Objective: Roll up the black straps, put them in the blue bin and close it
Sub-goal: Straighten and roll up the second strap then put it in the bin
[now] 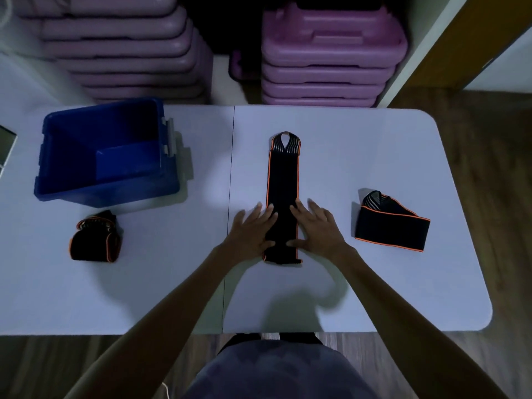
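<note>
A long black strap with orange edging (283, 180) lies flat and stretched out away from me in the middle of the white table (374, 283). My left hand (253, 228) rests flat, fingers spread, on the strap's near left edge. My right hand (315, 226) lies flat on its near right edge. A rolled black strap (96, 240) sits at the front left. A folded black strap (391, 226) lies to the right. The blue bin (86, 188) stands open and empty at the back left, with a grey latch on its right rim.
Stacks of purple plastic cases (331, 53) stand behind the table on the floor, with more purple cases (121, 44) at the back left. A seam (230, 197) runs down the table's middle. Wooden floor shows at the right and near me.
</note>
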